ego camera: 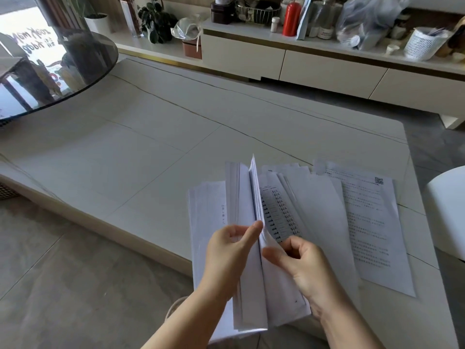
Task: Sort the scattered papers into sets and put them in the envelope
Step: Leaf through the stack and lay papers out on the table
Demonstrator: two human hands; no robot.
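Above the near edge of a pale stone table (141,157) I hold a thick stack of white papers (247,278). My left hand (227,250) grips its left side, thumb tip against an upright sheet. My right hand (299,260) pinches sheets on the right side, fanning them open at a page with a printed table (279,212). Several more printed sheets (370,222) lie spread on the table to the right. A white sheet or envelope (206,210) lies under the stack at the left; I cannot tell which.
A round dark glass tabletop (83,66) overlaps the far left of the table. A low white cabinet (327,64) behind carries bottles, a red flask (291,18), bags and a basket. A white seat (450,210) stands at the right edge.
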